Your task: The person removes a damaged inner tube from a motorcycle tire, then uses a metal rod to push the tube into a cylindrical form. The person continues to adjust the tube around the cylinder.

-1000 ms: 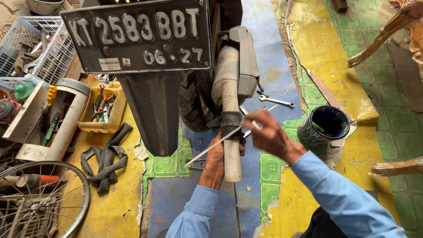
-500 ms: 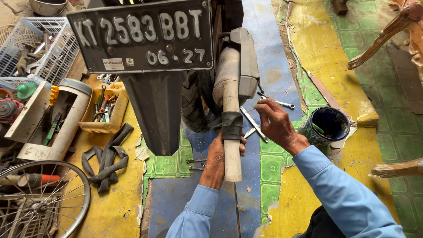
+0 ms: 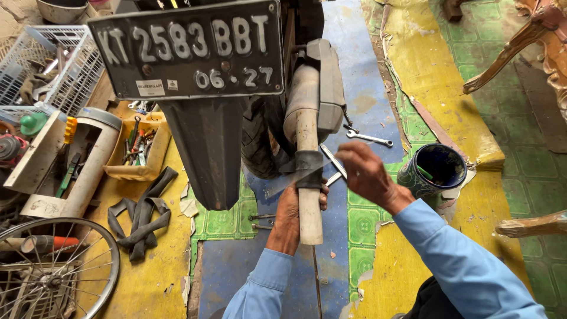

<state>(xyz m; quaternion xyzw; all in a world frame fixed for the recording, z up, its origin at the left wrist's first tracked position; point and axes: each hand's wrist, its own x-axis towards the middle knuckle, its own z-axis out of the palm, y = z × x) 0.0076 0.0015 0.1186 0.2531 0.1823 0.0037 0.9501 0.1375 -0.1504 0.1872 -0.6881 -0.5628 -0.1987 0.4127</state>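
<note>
The rear of a motorcycle fills the top middle, with its number plate [image 3: 189,50] and black mudguard [image 3: 204,153]. A pale exhaust pipe [image 3: 308,207] points toward me, with a black rubber band [image 3: 308,168] wrapped around it. My left hand [image 3: 290,220] grips the pipe from the left, just under the band. My right hand [image 3: 367,174] hovers right of the pipe with fingers pinched, blurred by motion. It seems to pull a thin grey strip [image 3: 280,183] that crosses the pipe at the band. Two wrenches [image 3: 332,160] lie under it.
A dark blue tin [image 3: 434,171] stands right of my right hand, and a spanner [image 3: 369,138] lies beyond it. At left are rubber strips [image 3: 142,215], a yellow tool tray [image 3: 137,150], a white basket [image 3: 44,71] and a bicycle wheel [image 3: 56,274]. Wooden chair legs [image 3: 508,44] stand at right.
My right hand swung from beside the pipe out to the right and slightly up, drawing the thin strip with it. The left hand stayed on the pipe.
</note>
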